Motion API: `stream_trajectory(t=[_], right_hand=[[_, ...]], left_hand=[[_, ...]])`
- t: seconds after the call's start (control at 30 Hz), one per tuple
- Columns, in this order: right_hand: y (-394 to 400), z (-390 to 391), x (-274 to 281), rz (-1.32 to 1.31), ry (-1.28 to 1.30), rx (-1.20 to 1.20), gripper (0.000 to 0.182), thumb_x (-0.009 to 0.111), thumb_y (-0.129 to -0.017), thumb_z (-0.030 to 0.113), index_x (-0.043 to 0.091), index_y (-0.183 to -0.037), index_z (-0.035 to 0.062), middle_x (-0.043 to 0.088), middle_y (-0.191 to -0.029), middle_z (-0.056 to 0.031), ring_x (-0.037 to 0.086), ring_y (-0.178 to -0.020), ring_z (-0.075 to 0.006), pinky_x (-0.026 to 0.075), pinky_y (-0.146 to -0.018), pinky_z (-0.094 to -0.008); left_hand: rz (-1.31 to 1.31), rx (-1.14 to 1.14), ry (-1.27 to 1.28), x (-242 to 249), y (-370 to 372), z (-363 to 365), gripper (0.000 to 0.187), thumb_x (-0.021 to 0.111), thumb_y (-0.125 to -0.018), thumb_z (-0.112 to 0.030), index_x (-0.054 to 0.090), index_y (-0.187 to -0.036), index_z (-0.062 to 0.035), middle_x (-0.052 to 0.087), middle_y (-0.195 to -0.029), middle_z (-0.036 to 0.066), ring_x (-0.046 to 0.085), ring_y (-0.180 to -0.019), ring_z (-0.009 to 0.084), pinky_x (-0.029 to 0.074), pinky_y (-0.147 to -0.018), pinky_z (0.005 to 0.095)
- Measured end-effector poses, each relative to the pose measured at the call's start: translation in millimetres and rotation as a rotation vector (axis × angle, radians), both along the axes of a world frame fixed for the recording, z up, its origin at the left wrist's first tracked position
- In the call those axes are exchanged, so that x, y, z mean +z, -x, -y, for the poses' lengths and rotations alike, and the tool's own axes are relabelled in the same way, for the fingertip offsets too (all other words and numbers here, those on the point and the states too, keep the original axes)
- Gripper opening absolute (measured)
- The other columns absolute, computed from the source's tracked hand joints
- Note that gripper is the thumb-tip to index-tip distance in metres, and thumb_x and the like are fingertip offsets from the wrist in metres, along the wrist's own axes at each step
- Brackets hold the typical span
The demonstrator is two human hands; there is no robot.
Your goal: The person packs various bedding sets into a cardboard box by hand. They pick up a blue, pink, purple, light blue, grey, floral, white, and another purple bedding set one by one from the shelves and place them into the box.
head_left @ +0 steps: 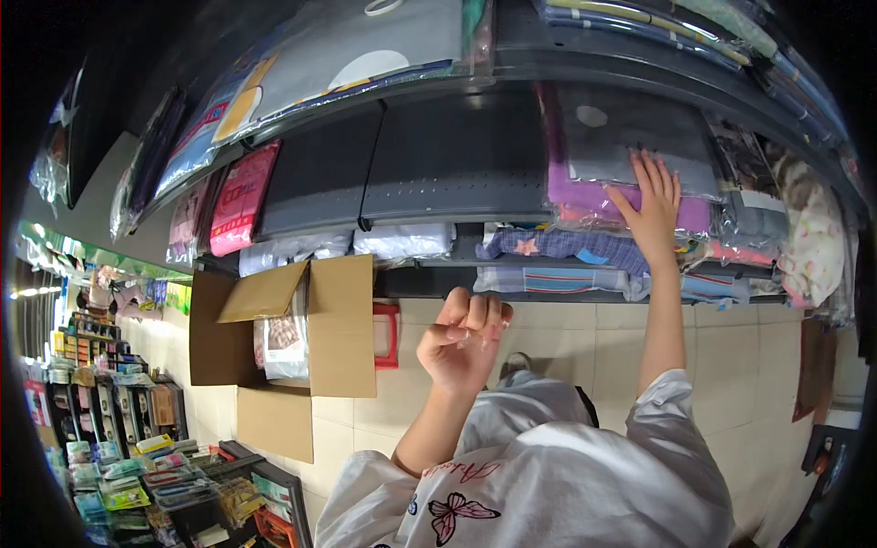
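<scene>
My right hand [651, 205] lies with its fingers spread on a plastic-wrapped grey package [639, 128] on the dark shelf. Beneath that one, the edge of a purple wrapped package [580, 189] shows, and my thumb rests near it. My left hand [464, 338] is raised in front of my body, its fingers curled in toward the palm, and I see nothing in it. To the left of that hand, an open cardboard box [343, 329] has its flaps spread, with a plastic-wrapped patterned package [286, 347] inside.
Along the dark shelf [457, 155] a pink package [245, 196] leans at the left. Folded blue plaid textiles [557, 281] lie on the lower shelf. A red frame-like object [387, 336] sits on the tiled floor by the box. Racks of small goods [174, 484] stand lower left.
</scene>
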State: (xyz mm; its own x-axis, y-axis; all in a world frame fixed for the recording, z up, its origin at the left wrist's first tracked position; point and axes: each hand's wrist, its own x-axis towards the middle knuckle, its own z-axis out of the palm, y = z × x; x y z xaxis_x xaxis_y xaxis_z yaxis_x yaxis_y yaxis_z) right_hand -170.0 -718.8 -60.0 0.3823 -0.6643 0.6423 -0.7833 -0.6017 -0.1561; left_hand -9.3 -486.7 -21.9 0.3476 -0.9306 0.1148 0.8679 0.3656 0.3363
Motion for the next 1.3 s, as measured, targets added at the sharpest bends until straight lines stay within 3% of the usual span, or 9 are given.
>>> stream_trajectory(t=[0.37,0.53,0.7,0.77,0.87,0.93,1.03,1.2,1.3], right_hand=[[-4.8,-4.9,4.8,0.073,0.052,-0.060,0.032,0.049,-0.078,0.028,0.057,-0.102,0.0085,0.053,-0.108,-0.0039,0.043,-0.107,-0.0213,0.028,-0.091,-0.0366],[-5.1,-88.3,-1.1,-0.027,-0.047,0.161,0.035,0.056,-0.069,0.014,0.053,-0.102,0.0031,0.052,-0.108,-0.0074,0.044,-0.105,-0.0213,0.032,-0.089,-0.0368],[-16.3,-175.2,-21.0,-0.077,-0.058,0.328,0.037,0.059,-0.068,0.015,0.053,-0.103,0.0038,0.051,-0.109,-0.0065,0.044,-0.107,-0.0192,0.034,-0.087,-0.0364],[-22.2,-192.8,-11.5,0.037,-0.319,0.472,0.037,0.059,-0.069,0.017,0.053,-0.103,0.0045,0.051,-0.109,-0.0067,0.045,-0.105,-0.0207,0.034,-0.087,-0.0367],[-13.3,-189.9,12.6,0.058,-0.360,0.508,0.035,0.058,-0.071,0.018,0.053,-0.102,0.0040,0.051,-0.108,-0.0083,0.046,-0.102,-0.0239,0.033,-0.086,-0.0373],[-6.1,-173.0,5.8,0.228,-0.246,0.264,0.034,0.056,-0.074,0.019,0.052,-0.104,0.0033,0.052,-0.105,-0.0109,0.046,-0.099,-0.0272,0.033,-0.084,-0.0391],[0.8,-140.0,-11.7,0.278,-0.174,-0.033,0.036,0.053,-0.077,0.023,0.049,-0.106,0.0024,0.054,-0.094,-0.0096,0.049,-0.090,-0.0237,0.036,-0.079,-0.0367],[-3.0,-102.1,-48.7,0.988,-1.078,-0.102,0.038,0.051,-0.080,0.034,0.048,-0.102,0.0025,0.048,-0.068,0.0010,0.039,-0.053,-0.0049,0.030,-0.045,-0.0191],[-23.7,-99.4,-59.9,0.933,-1.343,-0.190,0.040,0.049,-0.081,0.037,0.048,-0.103,0.0038,0.050,-0.071,-0.0012,0.042,-0.053,-0.0021,0.022,-0.035,-0.0198]], left_hand=[[0.158,-0.219,-0.386,-42.3,16.9,0.5,0.019,0.042,-0.081,-0.029,0.041,-0.071,-0.0123,0.041,-0.064,0.002,0.044,-0.069,0.0168,0.034,-0.073,0.0304],[0.603,-0.259,-0.404,-60.2,17.9,1.9,0.037,0.042,-0.083,-0.030,0.037,-0.109,-0.0038,0.051,-0.098,0.009,0.046,-0.092,0.0182,0.034,-0.083,0.0326],[0.740,-0.258,-0.700,-64.9,30.4,-2.8,0.042,0.051,-0.080,-0.025,0.037,-0.110,0.0007,0.050,-0.100,0.007,0.044,-0.094,0.0135,0.031,-0.087,0.0281],[0.494,0.128,-0.777,-63.3,38.4,-4.1,0.041,0.051,-0.079,-0.035,0.056,-0.096,0.0021,0.054,-0.094,0.006,0.047,-0.089,0.0121,0.034,-0.081,0.0224],[0.432,0.100,-0.892,-72.9,24.0,-12.0,0.039,0.054,-0.078,-0.031,0.054,-0.099,0.0027,0.053,-0.098,0.006,0.046,-0.090,0.0120,0.033,-0.082,0.0222],[0.736,0.253,-0.734,-102.7,11.2,-21.7,0.038,0.056,-0.078,-0.027,0.053,-0.102,0.0017,0.052,-0.098,0.007,0.044,-0.093,0.0118,0.032,-0.083,0.0227],[0.619,0.094,-0.826,-70.8,-10.1,-31.7,0.041,0.055,-0.079,-0.029,0.050,-0.104,0.0033,0.052,-0.095,0.006,0.045,-0.085,0.0109,0.036,-0.076,0.0230],[0.695,0.081,-0.851,-81.4,-37.7,-59.7,0.031,0.054,-0.080,-0.029,0.052,-0.092,-0.0001,0.048,-0.072,0.000,0.041,-0.060,0.0069,0.033,-0.052,0.0203],[0.752,0.068,-0.819,-78.3,-57.5,-81.3,0.036,0.053,-0.080,-0.022,0.048,-0.105,0.0032,0.051,-0.100,0.007,0.046,-0.094,0.0140,0.035,-0.082,0.0243]])
